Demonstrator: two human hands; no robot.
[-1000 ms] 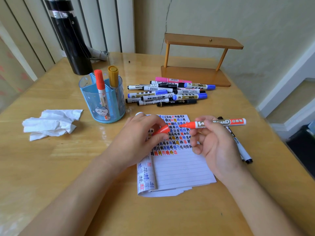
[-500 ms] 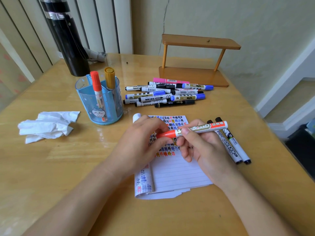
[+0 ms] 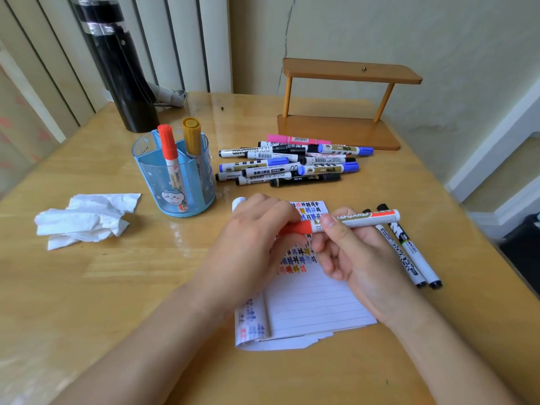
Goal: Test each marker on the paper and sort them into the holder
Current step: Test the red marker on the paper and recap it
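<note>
Lined notepad [image 3: 315,302], near desk edge: upper lines full of test marks. Above it, red whiteboard marker [image 3: 356,220]: right hand [image 3: 359,258] grip curled round the barrel, left hand [image 3: 254,238] grip pinching the red cap [image 3: 301,228]. Risk: cap seated crooked, so the tip dries or inks fingers. Beyond, left: blue holder [image 3: 149,179].

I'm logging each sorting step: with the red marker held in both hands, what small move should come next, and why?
Probably the left hand lets go and the right hand carries the red marker to the blue holder: its cap looks seated, red test marks are on the paper, and a red-capped marker already stands there.
</note>
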